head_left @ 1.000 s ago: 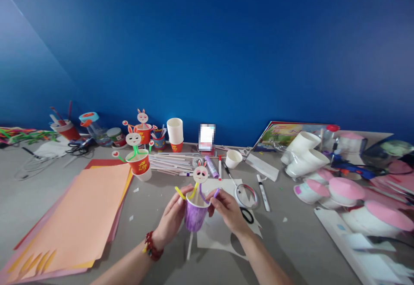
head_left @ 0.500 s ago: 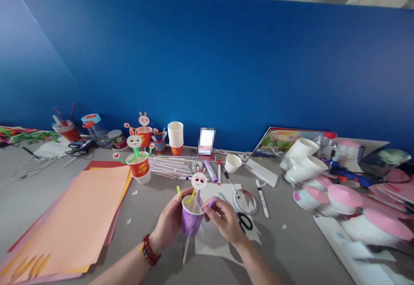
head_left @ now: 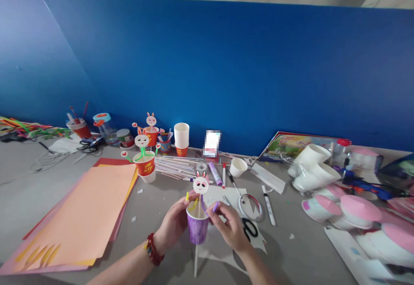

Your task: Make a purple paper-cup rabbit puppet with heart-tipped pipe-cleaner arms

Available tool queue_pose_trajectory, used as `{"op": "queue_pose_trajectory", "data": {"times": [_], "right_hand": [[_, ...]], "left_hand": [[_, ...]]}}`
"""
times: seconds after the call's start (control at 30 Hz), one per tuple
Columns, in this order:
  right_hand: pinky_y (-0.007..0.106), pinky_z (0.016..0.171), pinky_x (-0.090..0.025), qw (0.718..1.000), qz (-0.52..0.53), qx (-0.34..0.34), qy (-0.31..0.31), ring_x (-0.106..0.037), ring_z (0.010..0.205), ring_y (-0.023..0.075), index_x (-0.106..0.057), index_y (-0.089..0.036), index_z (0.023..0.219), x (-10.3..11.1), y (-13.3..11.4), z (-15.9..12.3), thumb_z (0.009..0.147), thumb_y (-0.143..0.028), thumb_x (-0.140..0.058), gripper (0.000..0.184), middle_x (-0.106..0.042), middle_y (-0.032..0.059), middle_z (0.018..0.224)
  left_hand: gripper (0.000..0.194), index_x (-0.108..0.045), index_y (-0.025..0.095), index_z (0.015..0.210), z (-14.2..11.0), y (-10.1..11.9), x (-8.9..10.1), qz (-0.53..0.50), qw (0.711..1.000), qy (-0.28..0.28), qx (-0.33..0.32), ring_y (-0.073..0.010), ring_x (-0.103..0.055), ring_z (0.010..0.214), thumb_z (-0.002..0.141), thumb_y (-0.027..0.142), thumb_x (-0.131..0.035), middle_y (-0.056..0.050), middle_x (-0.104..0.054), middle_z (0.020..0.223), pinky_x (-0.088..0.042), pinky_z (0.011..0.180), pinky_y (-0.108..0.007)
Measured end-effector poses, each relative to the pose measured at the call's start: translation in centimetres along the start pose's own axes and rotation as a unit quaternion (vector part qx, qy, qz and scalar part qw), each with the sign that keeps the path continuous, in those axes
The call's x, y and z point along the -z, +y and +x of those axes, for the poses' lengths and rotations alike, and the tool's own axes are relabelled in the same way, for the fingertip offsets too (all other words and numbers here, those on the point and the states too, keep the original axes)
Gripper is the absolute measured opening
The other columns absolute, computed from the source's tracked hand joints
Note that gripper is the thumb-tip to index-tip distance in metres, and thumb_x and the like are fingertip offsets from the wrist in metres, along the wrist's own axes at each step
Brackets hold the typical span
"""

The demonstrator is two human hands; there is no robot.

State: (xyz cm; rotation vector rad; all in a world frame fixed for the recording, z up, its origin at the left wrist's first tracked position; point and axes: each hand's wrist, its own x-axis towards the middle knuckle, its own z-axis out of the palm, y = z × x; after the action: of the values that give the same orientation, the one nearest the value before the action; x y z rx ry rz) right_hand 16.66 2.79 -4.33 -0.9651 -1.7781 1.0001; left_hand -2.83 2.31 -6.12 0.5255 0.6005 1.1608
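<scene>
A purple-painted paper cup point(head_left: 198, 230) is held upright above the table, with a white stick point(head_left: 196, 262) coming out below it. A round white rabbit face point(head_left: 200, 185) with black-edged ears stands over the cup's rim. My left hand point(head_left: 176, 221) grips the cup's left side, its fingertips by the rim and a yellow bent straw point(head_left: 187, 196). My right hand point(head_left: 229, 225) pinches the end of a purple bent straw point(head_left: 216, 206) at the cup's right edge. The inside of the cup is only partly visible.
Scissors point(head_left: 249, 229), a tape roll point(head_left: 250, 207) and a marker point(head_left: 269, 206) lie to the right. Coloured paper sheets point(head_left: 80, 207) cover the left. Behind stand a red cup with a rabbit point(head_left: 144, 164) and stacked white cups point(head_left: 181, 135). Pink-topped cups point(head_left: 360, 209) sit far right.
The view has shifted, so the scene sits slightly further right and lower. My left fingertips have moved up to the rim by the yellow straw. My right hand still pinches the purple straw.
</scene>
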Motion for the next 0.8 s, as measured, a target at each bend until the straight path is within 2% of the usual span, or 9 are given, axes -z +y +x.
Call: {"op": "queue_pose_trajectory", "data": {"times": [0.13,0.27,0.47,0.63,0.8], "right_hand": [[0.024,0.066,-0.046,1.000,-0.006,0.009,0.004,-0.059,0.070,0.0161,-0.062,-0.020,0.083,-0.03,0.09,0.07,0.097,-0.034,-0.054,0.022,-0.062,0.0023,0.074],[0.024,0.064,-0.045,1.000,0.000,0.007,-0.011,-0.057,0.066,0.0150,-0.062,-0.020,0.081,-0.05,-0.02,0.11,0.096,-0.034,-0.055,0.022,-0.060,0.0010,0.071],[0.024,0.065,-0.045,1.000,0.000,-0.004,-0.015,-0.057,0.066,0.0146,-0.061,-0.020,0.081,0.00,-0.23,0.19,0.097,-0.035,-0.054,0.023,-0.060,0.0004,0.072],[0.023,0.064,-0.044,0.999,-0.023,-0.001,-0.029,-0.057,0.065,0.0140,-0.061,-0.020,0.081,-0.03,-0.66,0.34,0.097,-0.035,-0.054,0.024,-0.059,-0.0003,0.070],[0.025,0.065,-0.046,0.999,-0.040,0.000,-0.022,-0.059,0.068,0.0158,-0.062,-0.020,0.082,0.04,-0.41,0.23,0.097,-0.036,-0.054,0.023,-0.061,0.0013,0.072]], "left_hand": [[0.042,-0.074,0.019,0.113,0.12,-0.32,0.17,0.001,1.000,-0.001,-0.012,-0.0305,-0.058,0.118,0.086,0.049,-0.064,-0.010,-0.067,0.126,-0.042,0.103,-0.039],[0.045,-0.077,0.017,0.105,0.10,-0.28,-0.06,0.025,1.000,0.014,-0.004,-0.0302,-0.057,0.118,0.087,0.055,-0.060,-0.011,-0.065,0.126,-0.044,0.098,-0.036],[0.037,-0.079,0.015,0.096,-0.23,-0.11,-0.58,0.062,0.998,0.011,-0.022,-0.0268,-0.059,0.106,0.086,0.047,-0.065,-0.011,-0.067,0.115,-0.046,0.091,-0.033],[0.032,-0.079,0.015,0.088,-0.12,-0.36,-0.37,0.107,0.993,0.034,-0.046,-0.0237,-0.061,0.098,0.086,0.044,-0.066,-0.009,-0.069,0.105,-0.046,0.087,-0.030],[0.036,-0.078,0.016,0.091,-0.02,-0.66,0.03,0.139,0.986,0.035,-0.081,-0.0282,-0.060,0.109,0.089,0.047,-0.061,-0.010,-0.070,0.113,-0.044,0.097,-0.034]]}}
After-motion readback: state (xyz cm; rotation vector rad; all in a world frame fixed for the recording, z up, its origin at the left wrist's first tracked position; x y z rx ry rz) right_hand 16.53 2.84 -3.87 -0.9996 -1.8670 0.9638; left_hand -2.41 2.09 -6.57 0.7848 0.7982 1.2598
